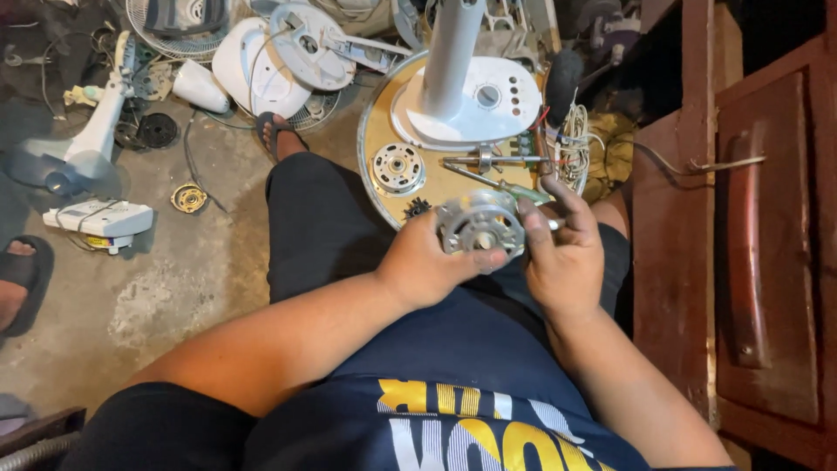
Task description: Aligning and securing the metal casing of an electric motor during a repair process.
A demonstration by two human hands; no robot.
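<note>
Held over the lap, just below the round fan base [377, 157]: a grey metal motor housing [480, 223]. Left hand [427, 266] curled around its left side, thumb under the hub; right hand [565, 257] closed on its right edge. On that base: another motor part [398, 168], green-handled screwdriver [501, 185]. No labels readable.

Between your left hand [427, 266] and right hand [562, 262] sits a motor [479, 222] of dull grey cast metal. Just beyond the motor, the fan base [471, 109] is glossy white plastic on a matt tan disc [384, 131]. Right of the motor, the cabinet [741, 244] is worn reddish wood. The floor [174, 279] is rough concrete.
</note>
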